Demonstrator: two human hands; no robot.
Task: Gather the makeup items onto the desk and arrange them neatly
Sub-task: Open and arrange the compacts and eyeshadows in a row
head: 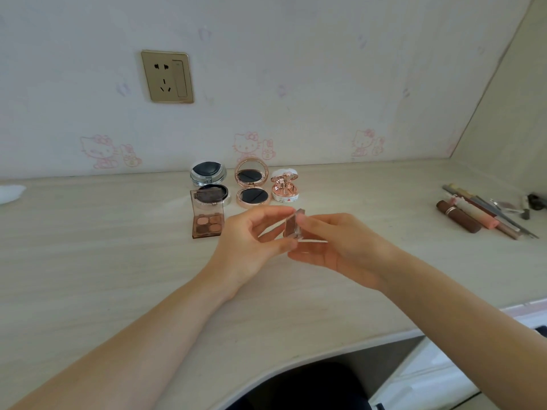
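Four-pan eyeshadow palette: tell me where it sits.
In the head view the four-pan eyeshadow palette lies open on the desk, left of centre, just in front of the silver compact and left of both hands.

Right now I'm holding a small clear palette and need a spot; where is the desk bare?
Bare desk left of the eyeshadow palette, and between the pink compact and the lipsticks. Crowded along the wall.
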